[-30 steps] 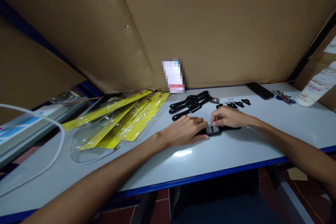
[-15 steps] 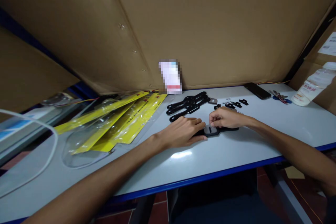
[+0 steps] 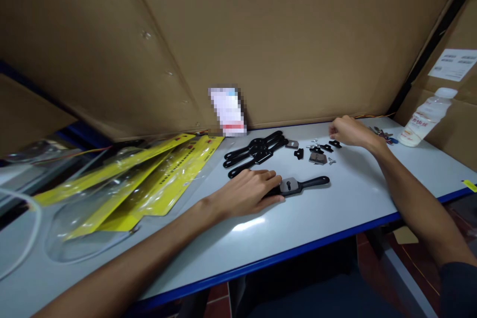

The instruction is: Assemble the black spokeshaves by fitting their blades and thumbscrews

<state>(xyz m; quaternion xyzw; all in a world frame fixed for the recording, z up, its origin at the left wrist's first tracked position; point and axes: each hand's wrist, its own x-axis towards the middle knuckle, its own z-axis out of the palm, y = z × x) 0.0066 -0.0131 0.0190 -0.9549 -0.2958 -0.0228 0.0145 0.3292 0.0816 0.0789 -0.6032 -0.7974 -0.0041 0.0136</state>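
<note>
My left hand (image 3: 253, 190) is closed around the left part of a black spokeshave (image 3: 315, 182) lying on the table. A grey blade (image 3: 289, 187) sits on its middle, with a dark screw or slot showing at the centre. My right hand (image 3: 348, 131) is at the back of the table with curled fingers; whatever lies in or under them is hidden. Closest to it are several small black caps (image 3: 335, 144). Silver thumbscrews (image 3: 331, 161) and a stack of grey blades (image 3: 318, 158) lie in front of these.
More black spokeshaves (image 3: 257, 151) are piled behind my left hand. Yellow packaging cards (image 3: 179, 179) in clear plastic spread to the left. A phone (image 3: 229, 112) leans on the cardboard wall. Keys (image 3: 385, 135) and a bottle (image 3: 425, 119) stand at the right.
My right hand has left the spokeshave's blade and moved to the back right, over where a black phone lay. My left hand stays on the spokeshave. The view has shifted slightly right.
</note>
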